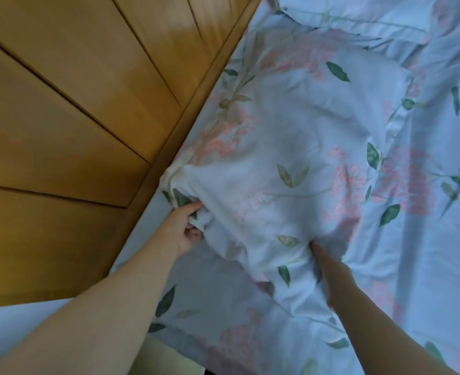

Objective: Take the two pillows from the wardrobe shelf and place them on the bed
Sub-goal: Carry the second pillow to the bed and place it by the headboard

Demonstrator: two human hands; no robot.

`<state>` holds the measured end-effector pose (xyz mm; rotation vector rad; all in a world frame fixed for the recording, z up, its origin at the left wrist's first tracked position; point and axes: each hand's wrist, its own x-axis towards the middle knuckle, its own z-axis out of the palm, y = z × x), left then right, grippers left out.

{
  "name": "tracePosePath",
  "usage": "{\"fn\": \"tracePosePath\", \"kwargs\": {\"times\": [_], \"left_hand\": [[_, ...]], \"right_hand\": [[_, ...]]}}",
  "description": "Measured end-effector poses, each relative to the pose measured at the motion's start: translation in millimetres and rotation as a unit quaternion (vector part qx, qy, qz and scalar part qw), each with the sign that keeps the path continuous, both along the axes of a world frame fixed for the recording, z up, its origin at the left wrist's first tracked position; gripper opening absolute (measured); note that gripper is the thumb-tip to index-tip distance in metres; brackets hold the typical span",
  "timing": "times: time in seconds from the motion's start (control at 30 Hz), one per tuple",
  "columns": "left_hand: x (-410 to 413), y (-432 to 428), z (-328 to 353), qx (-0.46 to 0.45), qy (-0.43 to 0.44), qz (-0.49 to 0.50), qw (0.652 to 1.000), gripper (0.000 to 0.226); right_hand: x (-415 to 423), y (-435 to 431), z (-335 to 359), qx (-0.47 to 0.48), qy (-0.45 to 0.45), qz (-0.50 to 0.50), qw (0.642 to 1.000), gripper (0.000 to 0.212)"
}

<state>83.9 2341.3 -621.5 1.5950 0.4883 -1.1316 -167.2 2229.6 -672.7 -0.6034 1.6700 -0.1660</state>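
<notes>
Pillow [291, 147] lies on the bed [426, 239], against the wooden headboard [74, 104]. My left hand [185, 228] is clenched on its near-left corner. My right hand [331, 269] grips the near edge, fingers [318, 249] pressed into the floral cover.

We see a wooden headboard [74, 117] filling the upper left, its honey-coloured panels split by dark grooves that fan out from the lower right; a band of light glares across the upper panels [166, 31]; a plain pale strip [4, 328] runs below the wood at the lower left; a small dark gap [209, 371] shows at the bottom edge; the view is soft and slightly blurred throughout, so we cannot make out the wood grain.
</notes>
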Motion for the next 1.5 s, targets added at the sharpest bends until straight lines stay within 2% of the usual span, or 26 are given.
{"fn": "tracePosePath", "kwargs": {"times": [0.07, 0.13, 0.2, 0.23, 0.3, 0.33, 0.43, 0.5, 0.57, 0.67, 0.7, 0.8, 0.83, 0.9, 0.97, 1.03, 1.1, 1.17, 1.23, 1.3, 1.37, 1.5], "left_hand": [[8.5, 11.4, 18.2, 0.024, -0.036, -0.058, 0.997, 0.009], [22.3, 30.9, 31.1, 0.007, -0.055, -0.048, 0.997, 0.012], [32.2, 53.6, 38.3, -0.025, -0.03, -0.041, 0.998, 0.015], [32.9, 65.3, 38.5, -0.005, -0.021, -0.064, 0.998, 0.016], [33.5, 83.0, 28.9, 0.096, -0.029, -0.127, 0.987, 0.03], [32.4, 86.9, 23.4, 0.143, -0.035, -0.137, 0.98, 0.041], [30.1, 84.8, 9.0, 0.222, -0.076, -0.147, 0.961, 0.06], [30.4, 80.7, -0.1, 0.235, -0.081, -0.188, 0.95, 0.058], [28.9, 80.3, -8.1, 0.26, -0.04, -0.228, 0.937, 0.051], [25.0, 77.5, -11.1, 0.373, -0.055, -0.31, 0.873, 0.059], [23.3, 74.4, -10.3, 0.386, -0.082, -0.311, 0.865, 0.067], [17.1, 55.2, -5.2, 0.286, -0.13, -0.346, 0.884, 0.08], [17.6, 45.8, -6.1, 0.254, -0.143, -0.34, 0.894, 0.08], [18.4, 24.7, 1.2, 0.208, -0.177, -0.27, 0.923, 0.073], [18.4, 7.9, 6.3, 0.184, -0.21, -0.227, 0.933, 0.064], [17.0, -2.0, 14.7, 0.244, -0.233, -0.257, 0.906, 0.052], [16.6, -7.9, 25.2, 0.332, -0.265, -0.3, 0.854, 0.044], [20.1, -16.4, 28.0, 0.376, -0.299, -0.303, 0.823, 0.043], [24.5, -32.6, 31.1, 0.381, -0.341, -0.292, 0.808, 0.042], [30.4, -57.4, 29.9, 0.337, -0.368, -0.288, 0.818, 0.043], [38.4, -83.7, 25.7, 0.274, -0.355, -0.294, 0.844, 0.05], [54.9, -129.0, 17.7, 0.138, -0.289, -0.316, 0.893, 0.088]], "right_hand": [[-3.1, 2.2, 4.4, -0.02, -0.008, -0.017, 1.0, 0.028], [-6.8, 6.6, 15.0, -0.039, -0.008, -0.044, 0.998, 0.026], [-14.0, 10.7, 22.1, -0.04, -0.003, -0.073, 0.997, 0.029], [-15.6, 13.9, 31.4, -0.035, -0.006, -0.067, 0.997, 0.032], [-23.4, 23.5, 39.9, -0.024, 0.024, 0.006, 0.999, 0.062], [-28.7, 30.1, 43.1, -0.031, 0.049, 0.044, 0.997, 0.07], [-37.5, 43.6, 48.6, -0.024, 0.109, 0.118, 0.987, 0.069], [-40.5, 45.9, 45.4, -0.015, 0.133, 0.13, 0.982, 0.061], [-44.6, 44.4, 43.6, -0.005, 0.158, 0.147, 0.976, 0.059], [-49.9, 44.6, 42.2, 0.003, 0.212, 0.184, 0.96, 0.07], [-49.3, 43.7, 44.0, 0.003, 0.245, 0.208, 0.947, 0.073], [-41.9, 29.8, 52.3, -0.057, 0.327, 0.253, 0.909, 0.05], [-38.5, 24.4, 56.2, -0.062, 0.31, 0.254, 0.914, 0.043], [-35.6, 16.5, 56.5, -0.07, 0.241, 0.224, 0.942, 0.033], [-40.8, 16.4, 56.6, -0.076, 0.228, 0.2, 0.95, 0.036], [-49.8, 17.2, 56.9, -0.048, 0.233, 0.19, 0.952, 0.057], [-62.1, 15.0, 47.5, 0.0, 0.249, 0.191, 0.949, 0.067], [-70.4, 8.7, 35.5, 0.008, 0.273, 0.197, 0.942, 0.066], [-64.3, -4.7, 31.4, -0.025, 0.276, 0.177, 0.944, 0.052], [-45.2, -30.8, 29.9, -0.081, 0.254, 0.134, 0.954, 0.047], [-17.1, -64.6, 31.6, -0.128, 0.184, 0.073, 0.972, 0.05], [35.6, -131.0, 32.9, -0.157, 0.032, 0.017, 0.987, 0.063]]}}
